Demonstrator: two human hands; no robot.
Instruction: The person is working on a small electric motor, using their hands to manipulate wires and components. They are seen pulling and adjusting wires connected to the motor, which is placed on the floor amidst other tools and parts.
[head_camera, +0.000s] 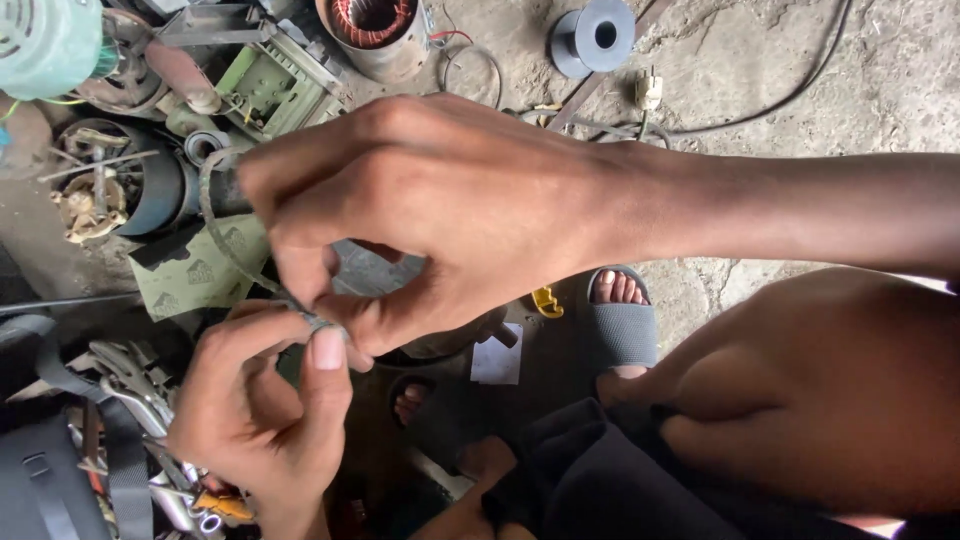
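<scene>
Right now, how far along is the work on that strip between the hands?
Both hands pinch one thin grey-green strip: right hand above, left hand below, thumb at the pinch. The strip curves free up and to the left. The stator with copper windings stands apart on the floor; how much is finished cannot be told.

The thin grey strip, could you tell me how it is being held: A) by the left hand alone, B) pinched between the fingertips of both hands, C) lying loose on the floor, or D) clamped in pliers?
B: the thin grey strip curves down to where the right hand and the left hand pinch it together.
</scene>
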